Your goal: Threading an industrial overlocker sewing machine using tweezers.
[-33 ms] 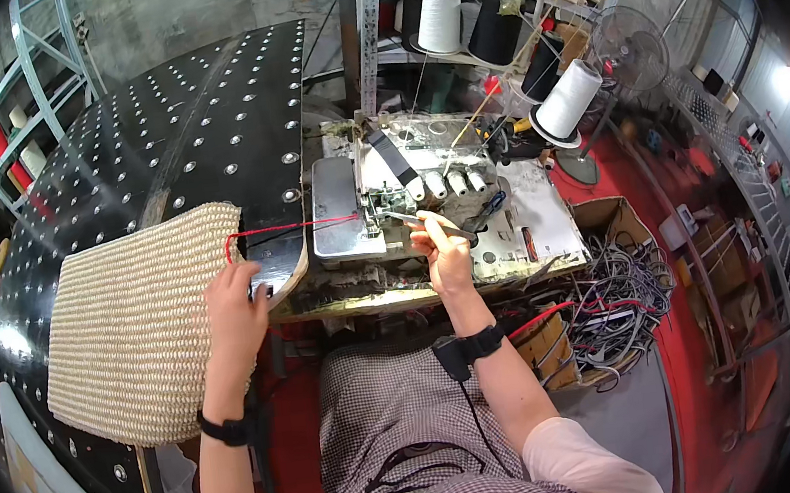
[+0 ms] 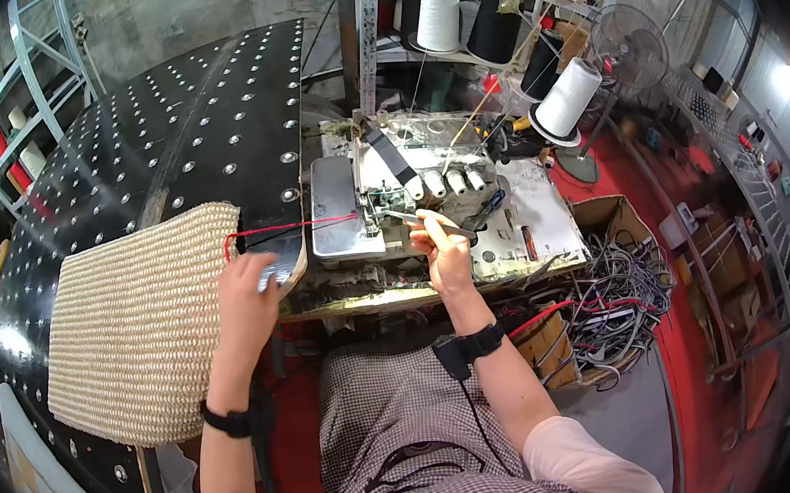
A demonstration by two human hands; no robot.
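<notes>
A woven beige mat (image 2: 139, 326) lies on the black studded table (image 2: 162, 136) to my left. My left hand (image 2: 243, 286) rests on the mat's right edge, fingers curled over its red border. A red thread (image 2: 292, 226) runs from that corner to the sewing machine (image 2: 408, 187). My right hand (image 2: 443, 246) is in front of the machine, pinching slim metal tweezers (image 2: 416, 218) that point at the needle area.
Thread cones, one white (image 2: 438, 16), one black (image 2: 493, 29) and another white one (image 2: 567, 98), stand behind the machine. A floor fan (image 2: 629, 49) is at the back right. A cardboard box and tangled cables (image 2: 616, 291) lie right of my knees. Metal shelving (image 2: 7, 124) stands far left.
</notes>
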